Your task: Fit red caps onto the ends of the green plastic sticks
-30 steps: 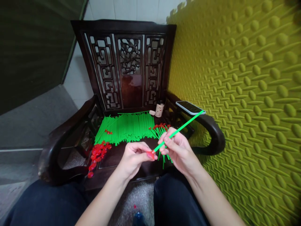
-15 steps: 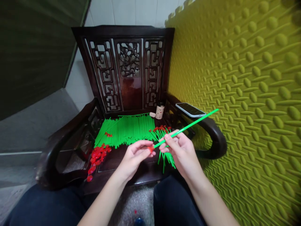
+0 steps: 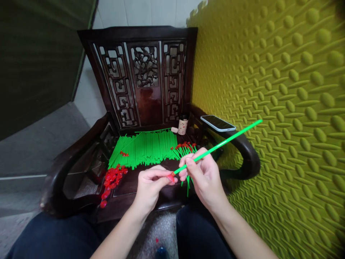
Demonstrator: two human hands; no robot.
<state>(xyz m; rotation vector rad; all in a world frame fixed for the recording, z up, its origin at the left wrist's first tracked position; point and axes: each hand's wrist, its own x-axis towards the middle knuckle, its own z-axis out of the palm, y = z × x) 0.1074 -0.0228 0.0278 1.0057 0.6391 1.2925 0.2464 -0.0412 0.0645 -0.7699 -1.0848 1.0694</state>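
My left hand [image 3: 154,183] pinches a small red plastic cup-shaped piece [image 3: 170,177] between thumb and fingers. A long green plastic stick [image 3: 221,144] is gripped by my right hand [image 3: 201,172], its lower end meeting the red piece and its upper end pointing up to the right. How deep the stick sits in the piece is hard to see. Behind my right hand lies a bunch of green sticks with red tops [image 3: 185,145], partly hidden. To the left is a heap of loose red pieces [image 3: 114,178], below a broad layer of green sticks [image 3: 151,147].
Everything lies on a dark carved wooden chair [image 3: 147,104] with curved armrests. A white-edged phone [image 3: 217,123] rests on the right armrest. A pink cylindrical container [image 3: 183,126] stands at the seat's back right. A yellow textured foam mat [image 3: 269,90] rises along the right.
Both hands have moved slightly, the left a little lower. The green stick's far end has shifted right and up, while its lower end stays at the red piece.
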